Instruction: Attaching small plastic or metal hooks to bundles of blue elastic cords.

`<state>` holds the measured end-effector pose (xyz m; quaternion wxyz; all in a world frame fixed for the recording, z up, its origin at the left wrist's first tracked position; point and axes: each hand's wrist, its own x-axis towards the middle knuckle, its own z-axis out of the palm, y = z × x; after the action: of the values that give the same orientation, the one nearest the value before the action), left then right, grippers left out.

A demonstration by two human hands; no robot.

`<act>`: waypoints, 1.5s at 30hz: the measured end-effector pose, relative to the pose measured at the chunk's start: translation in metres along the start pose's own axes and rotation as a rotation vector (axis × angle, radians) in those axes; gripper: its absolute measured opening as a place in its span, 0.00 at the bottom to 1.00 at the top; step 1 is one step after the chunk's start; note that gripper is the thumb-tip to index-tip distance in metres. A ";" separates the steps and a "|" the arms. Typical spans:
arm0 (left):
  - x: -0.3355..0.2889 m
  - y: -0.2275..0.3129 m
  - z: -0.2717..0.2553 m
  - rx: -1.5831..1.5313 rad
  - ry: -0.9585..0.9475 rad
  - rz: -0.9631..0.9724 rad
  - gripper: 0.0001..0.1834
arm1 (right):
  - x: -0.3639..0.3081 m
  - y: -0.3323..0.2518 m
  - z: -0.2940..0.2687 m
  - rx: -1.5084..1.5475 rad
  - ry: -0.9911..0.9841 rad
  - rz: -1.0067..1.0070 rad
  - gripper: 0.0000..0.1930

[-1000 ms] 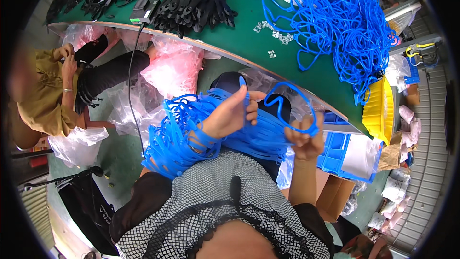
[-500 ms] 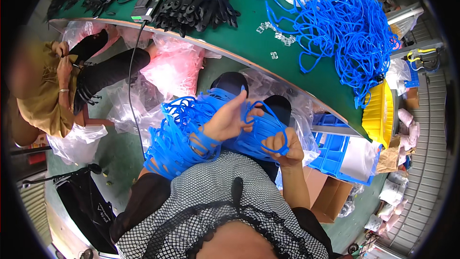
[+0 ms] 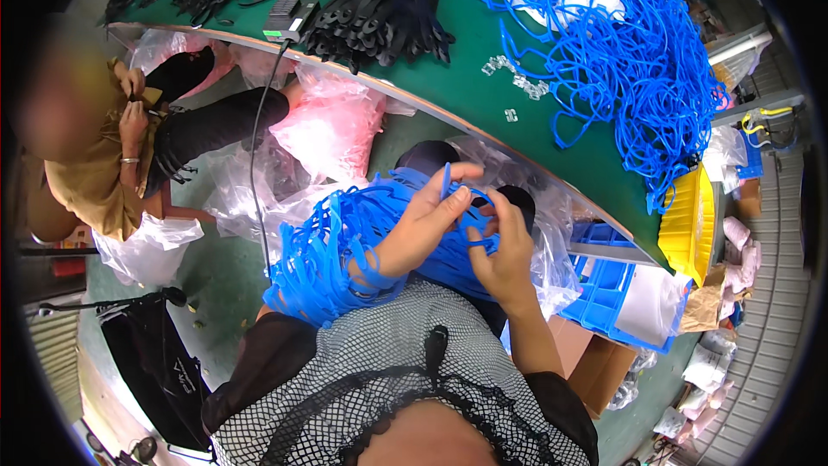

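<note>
Above my lap both hands meet on a thin blue strap [image 3: 493, 242]. My left hand [image 3: 427, 217] pinches part of it between thumb and fingers, a short blue end standing up there. My right hand [image 3: 506, 255] has its fingers bent round another part, close to the left fingertips; the exact grip is partly hidden. Many blue strap loops [image 3: 323, 250] ring my left forearm in a thick bundle. More blue straps lie across my thighs under the hands.
A green table [image 3: 483, 112] curves ahead, bearing a blue strap heap [image 3: 638, 78], black straps [image 3: 375, 17], small clear clips [image 3: 526, 86] and a black box [image 3: 289, 19] with a hanging cable. A co-worker [image 3: 95, 155] sits left. Blue crates [image 3: 595, 293] and a cardboard box [image 3: 595, 371] stand right.
My hands have come together; the right hand moved up toward the left. The wide blue loop that stretched between them is now drawn in small at the fingers.
</note>
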<state>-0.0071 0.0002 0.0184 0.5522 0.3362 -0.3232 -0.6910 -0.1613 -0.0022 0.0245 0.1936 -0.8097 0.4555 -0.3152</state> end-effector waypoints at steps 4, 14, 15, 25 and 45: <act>0.014 0.004 -0.024 0.633 0.136 0.561 0.16 | 0.009 0.013 -0.013 0.283 0.092 0.188 0.24; -0.004 0.028 -0.023 0.768 0.145 0.545 0.14 | 0.047 -0.017 -0.009 0.496 -0.061 -0.059 0.24; -0.004 0.029 -0.024 0.767 0.152 0.550 0.15 | 0.049 -0.017 -0.007 0.512 -0.089 -0.066 0.24; -0.007 0.038 -0.036 0.755 0.181 0.555 0.18 | 0.062 -0.019 0.008 0.547 -0.134 -0.118 0.23; -0.010 0.034 -0.062 0.785 0.130 0.484 0.15 | 0.075 -0.022 0.017 -0.062 -0.279 -0.305 0.26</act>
<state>0.0637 -0.0007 0.0121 0.5478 0.4774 -0.5940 -0.3452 -0.1069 -0.0554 0.0503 0.1799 -0.9107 0.3060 -0.2114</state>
